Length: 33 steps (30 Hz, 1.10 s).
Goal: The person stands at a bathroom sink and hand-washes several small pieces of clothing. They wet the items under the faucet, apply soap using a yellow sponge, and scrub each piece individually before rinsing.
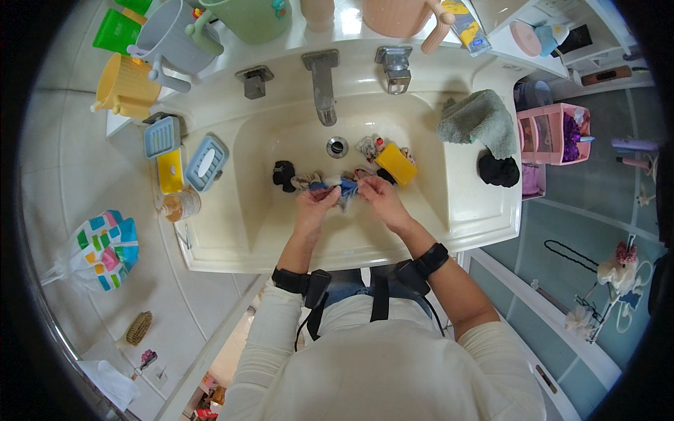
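Observation:
Over the sink basin (pixel 337 231), my left hand (pixel 317 202) and my right hand (pixel 382 197) pinch a small blue and white wet cloth item (pixel 345 188) between them. Just behind it lie more crumpled fabrics, one beige (pixel 307 181). A black cloth bundle (pixel 284 176) rests to the left of my hands. To the right, a yellow block (pixel 397 164), perhaps soap or a sponge, lies on patterned fabric (pixel 370 148). The metal drain (pixel 337 147) shows beneath the faucet (pixel 322 84).
A grey-green towel (pixel 476 123) and a black cloth (pixel 498 169) lie on the right rim. At left are blue soap dishes (pixel 207 163), a yellow dish (pixel 171 171) and a pump bottle (pixel 180 206). Plastic cups (pixel 179 42) line the back ledge.

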Motion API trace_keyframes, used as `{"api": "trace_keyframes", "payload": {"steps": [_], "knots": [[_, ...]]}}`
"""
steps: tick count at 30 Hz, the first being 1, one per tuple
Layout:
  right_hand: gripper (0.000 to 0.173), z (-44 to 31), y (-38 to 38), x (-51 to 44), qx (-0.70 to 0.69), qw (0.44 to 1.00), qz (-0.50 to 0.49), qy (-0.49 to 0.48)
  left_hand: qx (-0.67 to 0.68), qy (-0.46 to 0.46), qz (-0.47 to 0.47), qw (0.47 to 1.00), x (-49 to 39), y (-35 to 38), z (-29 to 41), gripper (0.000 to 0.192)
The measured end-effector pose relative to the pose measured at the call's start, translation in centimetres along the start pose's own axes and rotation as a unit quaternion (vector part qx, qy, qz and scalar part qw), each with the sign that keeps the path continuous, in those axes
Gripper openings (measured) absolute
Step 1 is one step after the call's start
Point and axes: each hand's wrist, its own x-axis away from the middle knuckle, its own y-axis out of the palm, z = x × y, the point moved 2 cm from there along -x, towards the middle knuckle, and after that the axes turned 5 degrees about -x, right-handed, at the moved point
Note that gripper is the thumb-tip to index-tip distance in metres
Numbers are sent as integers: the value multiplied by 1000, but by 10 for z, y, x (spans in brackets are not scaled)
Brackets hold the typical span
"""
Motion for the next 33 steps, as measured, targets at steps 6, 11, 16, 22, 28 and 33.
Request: {"api": "trace_keyframes", "payload": {"steps": [6, 11, 16, 22, 28, 33], "knots": [[25, -5, 1, 0, -154, 985, 16, 73, 5, 14, -15, 1000, 1, 0, 2, 18], [23, -4, 15, -3, -94, 995, 35, 4, -53, 48, -43, 997, -3, 2, -6, 19], [24, 19, -4, -18, -180, 978, -52, 93, -45, 58, 43, 996, -19, -10, -25, 21], [58, 34, -65, -53, 572, 804, 160, -42, 250, -32, -46, 967, -22, -20, -19, 31], [76, 50, -84, -86, 668, 726, 150, 57, 222, -11, -85, 971, -1, -31, -6, 50], [68, 51, -82, -105, 692, 707, 118, 90, 333, -77, -31, 939, 2, -49, -21, 40]]}}
